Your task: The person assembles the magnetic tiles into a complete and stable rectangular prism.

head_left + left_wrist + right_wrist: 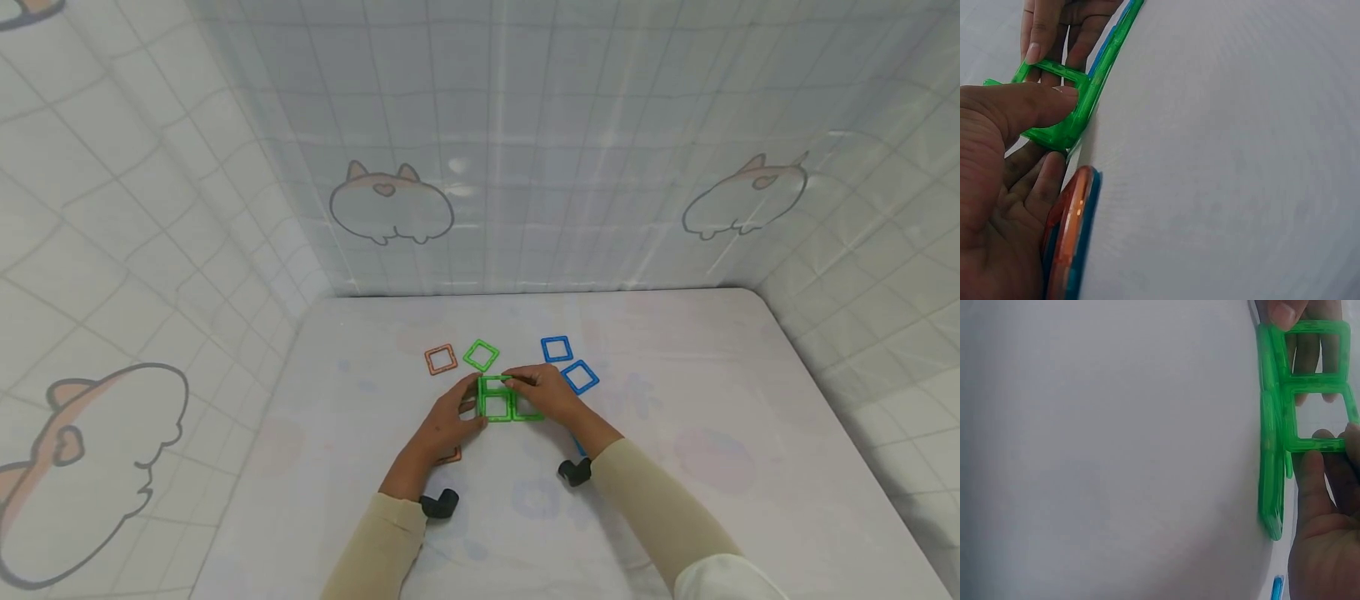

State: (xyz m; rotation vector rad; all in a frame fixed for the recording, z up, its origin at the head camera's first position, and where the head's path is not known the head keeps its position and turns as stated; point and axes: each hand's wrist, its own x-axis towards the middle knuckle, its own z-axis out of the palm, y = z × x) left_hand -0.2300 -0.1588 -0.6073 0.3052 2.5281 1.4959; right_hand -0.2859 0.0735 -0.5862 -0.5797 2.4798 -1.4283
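Note:
Several green square magnetic tiles [512,406] are joined at the middle of the table, some flat and some standing upright. My left hand [447,422] grips the upright tiles from the left, its thumb [1041,106] across a green frame in the left wrist view. From the right, my right hand [546,392] pinches an upright green tile [1319,445] by its edge. In the right wrist view two upright frames stand side by side above the flat ones. An orange tile [452,457] lies partly hidden under my left hand.
Beyond the hands lie a loose orange tile [444,369], a loose green tile [473,365] and two blue tiles [555,337]. Another blue tile [579,446] is mostly hidden by my right wrist. Patterned curtains [525,150] surround the pale table [360,350].

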